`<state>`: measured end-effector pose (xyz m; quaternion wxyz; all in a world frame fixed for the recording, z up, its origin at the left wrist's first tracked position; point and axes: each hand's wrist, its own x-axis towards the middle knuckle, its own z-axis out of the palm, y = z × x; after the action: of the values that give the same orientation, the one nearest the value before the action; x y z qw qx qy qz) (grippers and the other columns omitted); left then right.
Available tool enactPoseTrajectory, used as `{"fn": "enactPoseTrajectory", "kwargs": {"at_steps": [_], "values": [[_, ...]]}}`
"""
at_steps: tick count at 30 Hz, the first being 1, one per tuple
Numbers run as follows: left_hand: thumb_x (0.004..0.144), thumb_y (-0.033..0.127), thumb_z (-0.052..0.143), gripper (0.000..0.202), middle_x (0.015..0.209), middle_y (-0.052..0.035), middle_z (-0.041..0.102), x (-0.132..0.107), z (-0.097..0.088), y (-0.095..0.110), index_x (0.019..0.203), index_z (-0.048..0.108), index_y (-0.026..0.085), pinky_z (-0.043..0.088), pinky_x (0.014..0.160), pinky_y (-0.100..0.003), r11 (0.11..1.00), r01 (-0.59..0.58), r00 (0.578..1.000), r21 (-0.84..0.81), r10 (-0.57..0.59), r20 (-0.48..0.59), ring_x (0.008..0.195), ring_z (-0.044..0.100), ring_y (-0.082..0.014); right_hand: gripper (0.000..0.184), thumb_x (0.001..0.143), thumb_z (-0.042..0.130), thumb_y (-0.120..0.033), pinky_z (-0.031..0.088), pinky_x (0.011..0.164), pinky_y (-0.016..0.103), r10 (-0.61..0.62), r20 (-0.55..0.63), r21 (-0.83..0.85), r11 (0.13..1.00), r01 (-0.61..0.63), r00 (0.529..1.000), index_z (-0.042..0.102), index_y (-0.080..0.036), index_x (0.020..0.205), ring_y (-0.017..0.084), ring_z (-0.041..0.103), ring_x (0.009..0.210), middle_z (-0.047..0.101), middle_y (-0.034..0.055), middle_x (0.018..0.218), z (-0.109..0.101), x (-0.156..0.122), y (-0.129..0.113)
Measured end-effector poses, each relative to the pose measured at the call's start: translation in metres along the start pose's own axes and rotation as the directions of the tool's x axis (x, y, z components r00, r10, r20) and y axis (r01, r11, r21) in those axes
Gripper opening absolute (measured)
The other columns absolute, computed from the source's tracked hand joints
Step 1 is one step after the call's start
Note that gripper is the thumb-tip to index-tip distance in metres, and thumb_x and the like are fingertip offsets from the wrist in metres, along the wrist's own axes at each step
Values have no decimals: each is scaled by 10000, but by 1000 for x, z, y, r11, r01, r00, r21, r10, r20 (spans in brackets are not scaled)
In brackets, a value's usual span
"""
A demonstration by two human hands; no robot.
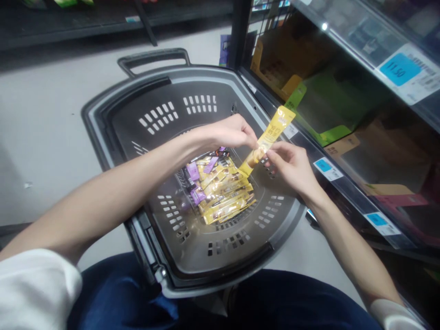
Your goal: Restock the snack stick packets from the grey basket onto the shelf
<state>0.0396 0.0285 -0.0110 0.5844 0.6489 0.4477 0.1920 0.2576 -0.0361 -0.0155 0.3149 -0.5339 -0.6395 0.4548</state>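
A slim yellow sachet (275, 126) with printed lettering is pinched between both my hands above the right side of a dark grey shopping basket (220, 263). From the left, my left hand (237, 132) closes its fingertips on the sachet's middle. On the other side, my right hand (288, 162) grips the same part between thumb and finger. Below them, several yellow sachets (227, 201) lie in a loose pile on the basket's bottom. Purple packets (197, 195) lie along the pile's left edge.
Shelving with price labels (328, 168) runs along the right, close to my right forearm. Open display cartons, one of them green (330, 135), stand on it. The basket's handle (154, 59) sticks out at the far end. Another dark shelf (85, 32) stands across the pale floor.
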Motion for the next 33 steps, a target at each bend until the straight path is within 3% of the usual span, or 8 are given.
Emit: {"fn": "enactPoseTrajectory", "kwargs": {"at_steps": [10, 12, 15, 19, 26, 33], "values": [[793, 264, 742, 166, 620, -6, 544, 1, 3, 1, 860, 798, 123, 239, 628, -296, 999, -12, 999, -49, 14, 32, 586, 356, -73, 423, 849, 781, -612, 517, 506, 260, 6, -46, 53, 999, -4, 999, 688, -208, 929, 177, 682, 679, 715, 39, 819, 2, 0, -2], [832, 259, 732, 171, 682, -23, 593, 0, 6, 3, 906, 787, 116, 287, 628, -285, 993, -27, 998, -115, 32, 46, 604, 416, -74, 468, 810, 803, -652, 557, 548, 274, 8, -60, 88, 996, -3, 998, 657, -218, 909, 192, 705, 734, 720, 46, 854, 2, 0, -3], [859, 286, 744, 257, 955, -82, 716, 0, 13, 1, 1058, 785, 129, 411, 709, -265, 969, -100, 990, -225, 119, 76, 772, 572, -98, 527, 761, 830, -686, 595, 606, 301, 26, -51, 126, 992, -19, 998, 597, -238, 912, 203, 719, 783, 731, 53, 925, 3, 0, -4], [840, 271, 775, 404, 1126, -93, 734, 1, 23, -3, 1230, 750, 171, 487, 867, -268, 914, -163, 974, -372, 209, 88, 988, 654, -132, 615, 725, 824, -744, 540, 524, 288, 57, -67, 134, 990, -48, 996, 486, -266, 916, 180, 688, 655, 714, 22, 863, 3, 1, -5], [782, 194, 808, 447, 1106, -121, 753, -3, 21, 3, 1220, 750, 129, 525, 845, -269, 896, -138, 967, -423, 215, 139, 955, 689, -150, 641, 706, 837, -750, 453, 461, 284, 9, -110, 114, 994, 4, 994, 433, -267, 827, 131, 555, 489, 636, -29, 705, 4, 1, -5], [734, 85, 773, 484, 991, -132, 768, 1, 17, -3, 1216, 732, 87, 556, 842, -297, 900, -72, 978, -430, 148, 148, 896, 728, -176, 605, 754, 785, -769, 461, 481, 259, 66, -72, 123, 991, -57, 995, 497, -274, 949, 137, 599, 526, 657, -33, 692, 2, 1, -4]]}}
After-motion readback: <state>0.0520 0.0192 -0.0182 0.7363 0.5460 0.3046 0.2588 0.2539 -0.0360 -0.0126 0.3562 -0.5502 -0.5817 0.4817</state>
